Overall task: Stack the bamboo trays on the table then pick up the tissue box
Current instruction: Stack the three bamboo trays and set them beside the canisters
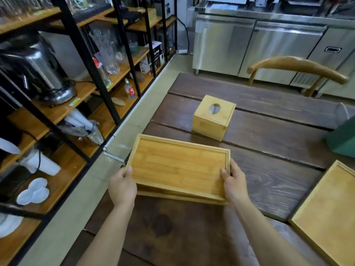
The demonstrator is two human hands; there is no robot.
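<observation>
Both hands — left hand (123, 186), right hand (235, 184) — grip the bamboo tray (179, 166) by its short ends, long axis left-right.

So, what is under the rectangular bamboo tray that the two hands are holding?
Under the held rectangular bamboo tray, the edges of at least one more bamboo tray show on the dark wooden table. The top tray covers its inside, so the count stays unclear.

The person is showing two bare forearms, wearing no sleeves in view. The left hand (123, 186) and right hand (235, 186) are wearing no gloves, rings or watch.
</observation>
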